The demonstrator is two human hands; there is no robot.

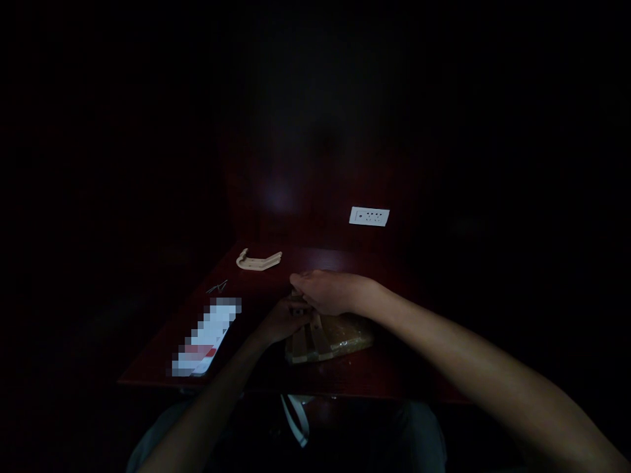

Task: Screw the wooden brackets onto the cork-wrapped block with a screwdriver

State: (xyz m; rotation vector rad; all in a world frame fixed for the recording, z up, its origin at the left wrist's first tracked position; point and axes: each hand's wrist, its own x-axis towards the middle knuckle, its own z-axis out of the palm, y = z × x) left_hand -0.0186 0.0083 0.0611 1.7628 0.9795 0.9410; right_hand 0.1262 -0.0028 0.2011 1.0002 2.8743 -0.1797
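Note:
A slatted wooden piece [304, 345] with light and dark strips lies near the front of the dark red table. Its right side meets a shiny, clear-wrapped brownish part [351, 334]. My left hand [282, 320] is closed on the far end of the slats, fingers across them. Just above and beyond it, my right hand [328, 291] is bent down with its fingers pinched together over the same end. Whatever sits in that pinch is hidden by the hand and the dim light.
A curved pale wooden piece [259, 261] lies at the back left. Several thin metal pins or screws [217, 287] are nearer, beside a lit phone [207, 338] with a blurred screen. A white socket plate [369, 217] is on the wall behind. A pale strap [297, 420] hangs below the table edge [355, 397].

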